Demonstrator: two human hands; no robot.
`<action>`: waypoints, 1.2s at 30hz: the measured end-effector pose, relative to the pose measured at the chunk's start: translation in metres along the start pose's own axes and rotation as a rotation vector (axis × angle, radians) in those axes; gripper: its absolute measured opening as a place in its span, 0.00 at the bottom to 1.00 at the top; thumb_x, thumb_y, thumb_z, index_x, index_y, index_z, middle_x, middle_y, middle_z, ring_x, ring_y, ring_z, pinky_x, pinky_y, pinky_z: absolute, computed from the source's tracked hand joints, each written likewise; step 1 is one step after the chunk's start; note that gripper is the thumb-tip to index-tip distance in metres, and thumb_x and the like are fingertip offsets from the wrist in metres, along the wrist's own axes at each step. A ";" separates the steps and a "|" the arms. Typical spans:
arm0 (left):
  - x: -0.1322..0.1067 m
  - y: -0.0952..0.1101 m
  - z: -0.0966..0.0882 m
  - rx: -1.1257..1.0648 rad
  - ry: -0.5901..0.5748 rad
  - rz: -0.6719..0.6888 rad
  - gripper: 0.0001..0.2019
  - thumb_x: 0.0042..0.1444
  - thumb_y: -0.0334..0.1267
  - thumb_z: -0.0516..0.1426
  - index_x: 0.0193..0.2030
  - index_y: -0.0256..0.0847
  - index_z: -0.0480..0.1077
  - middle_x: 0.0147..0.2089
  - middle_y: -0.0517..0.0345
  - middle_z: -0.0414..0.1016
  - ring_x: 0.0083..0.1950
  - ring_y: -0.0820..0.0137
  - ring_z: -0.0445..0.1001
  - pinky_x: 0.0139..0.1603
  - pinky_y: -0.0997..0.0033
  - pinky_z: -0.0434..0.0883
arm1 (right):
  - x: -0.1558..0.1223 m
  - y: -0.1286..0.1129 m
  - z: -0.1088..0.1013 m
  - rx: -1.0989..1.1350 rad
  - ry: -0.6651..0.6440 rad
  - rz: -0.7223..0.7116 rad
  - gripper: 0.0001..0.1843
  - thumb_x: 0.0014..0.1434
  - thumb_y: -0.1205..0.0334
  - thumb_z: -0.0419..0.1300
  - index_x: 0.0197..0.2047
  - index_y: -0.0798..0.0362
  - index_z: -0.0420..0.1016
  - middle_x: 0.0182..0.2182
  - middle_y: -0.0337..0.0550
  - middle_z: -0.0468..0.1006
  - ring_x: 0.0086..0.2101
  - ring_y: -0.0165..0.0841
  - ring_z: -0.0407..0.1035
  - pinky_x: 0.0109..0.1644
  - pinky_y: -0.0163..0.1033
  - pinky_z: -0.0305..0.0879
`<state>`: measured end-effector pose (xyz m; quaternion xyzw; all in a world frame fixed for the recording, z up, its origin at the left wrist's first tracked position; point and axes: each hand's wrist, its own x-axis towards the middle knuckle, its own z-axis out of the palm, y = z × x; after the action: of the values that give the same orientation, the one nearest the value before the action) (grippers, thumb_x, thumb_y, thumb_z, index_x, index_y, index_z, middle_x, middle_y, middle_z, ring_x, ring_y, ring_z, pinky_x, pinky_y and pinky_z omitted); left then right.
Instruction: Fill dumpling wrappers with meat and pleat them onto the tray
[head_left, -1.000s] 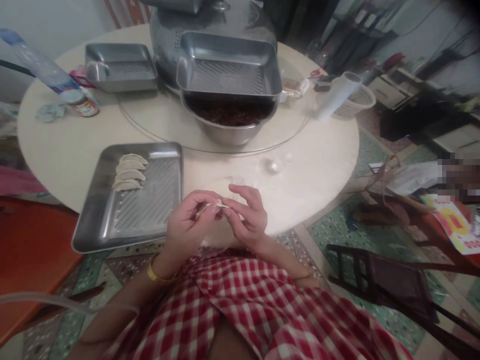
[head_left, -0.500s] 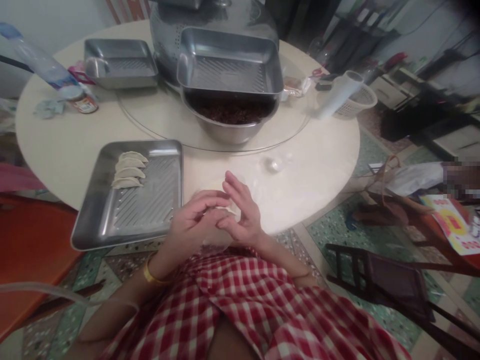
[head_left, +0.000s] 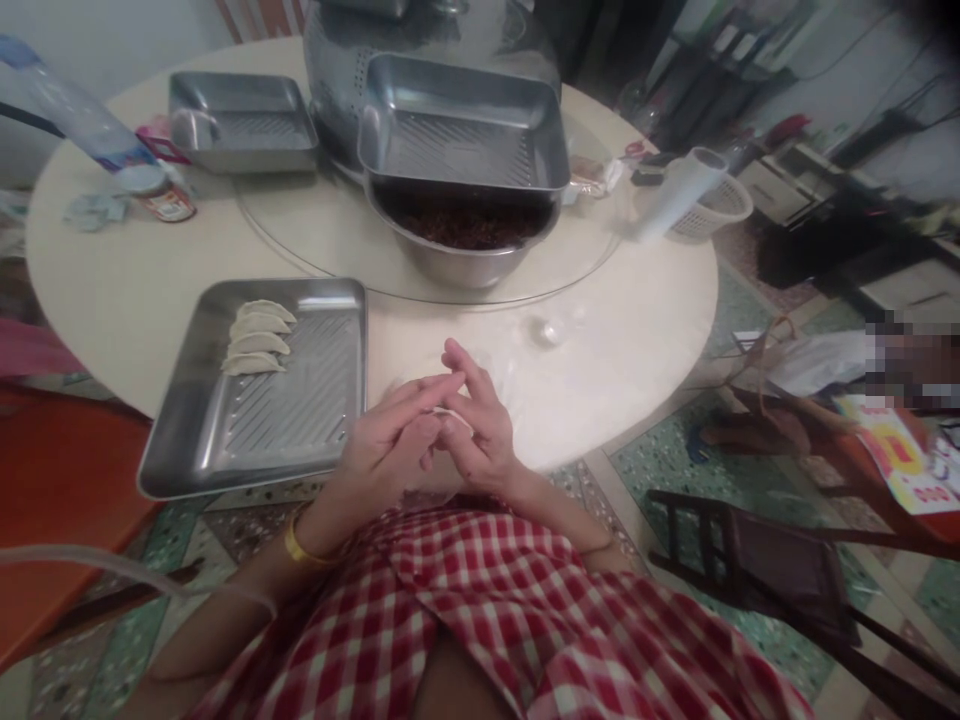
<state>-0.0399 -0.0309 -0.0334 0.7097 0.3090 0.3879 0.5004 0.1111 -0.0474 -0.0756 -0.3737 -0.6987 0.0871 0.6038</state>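
Observation:
My left hand [head_left: 394, 440] and my right hand [head_left: 480, 430] meet at the table's near edge, with their fingertips pressed together. Both are closed around what looks like a dumpling, almost wholly covered by the fingers. To the left, a metal tray [head_left: 300, 430] holds several folded, pale dumplings [head_left: 259, 340] in a row at its upper left. Beyond my hands stands a metal bowl [head_left: 465, 268] of dark filling [head_left: 465, 225]. A small whitish lump [head_left: 550, 332] lies on the table, right of and beyond my right hand.
An upper metal tray [head_left: 465, 130] rests over the bowl's back, and another metal tray [head_left: 247, 155] stands at the far left. A jar [head_left: 161, 195] and plastic bottle [head_left: 82, 120] are beside it. A pale roll [head_left: 686, 190] and white basket [head_left: 720, 205] stand at right.
My fingers have drawn closer together, and the pale piece seen between them is now covered. The right hand has shifted slightly left. Tray and bowl stay in place.

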 end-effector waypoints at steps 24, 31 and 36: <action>-0.001 0.000 0.009 0.159 0.327 0.170 0.09 0.62 0.32 0.58 0.42 0.46 0.80 0.49 0.58 0.82 0.50 0.70 0.80 0.52 0.69 0.78 | -0.002 -0.008 0.012 0.080 0.179 0.076 0.24 0.66 0.62 0.56 0.65 0.39 0.66 0.60 0.43 0.74 0.57 0.38 0.72 0.56 0.47 0.77; -0.001 0.000 0.006 0.241 0.349 0.176 0.10 0.62 0.32 0.58 0.42 0.46 0.80 0.46 0.60 0.82 0.48 0.71 0.80 0.52 0.71 0.77 | -0.004 -0.008 0.017 -0.050 0.142 0.095 0.27 0.67 0.57 0.53 0.69 0.40 0.58 0.60 0.47 0.72 0.56 0.41 0.72 0.54 0.48 0.79; -0.003 0.000 0.007 0.199 0.343 0.121 0.10 0.63 0.34 0.57 0.44 0.46 0.81 0.48 0.59 0.82 0.50 0.68 0.80 0.54 0.67 0.78 | -0.005 -0.008 0.015 -0.035 0.135 0.133 0.32 0.66 0.56 0.54 0.71 0.41 0.53 0.58 0.50 0.74 0.54 0.43 0.74 0.52 0.52 0.80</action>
<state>-0.0356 -0.0363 -0.0351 0.6966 0.3831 0.4999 0.3437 0.0944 -0.0512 -0.0793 -0.4347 -0.6316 0.0893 0.6357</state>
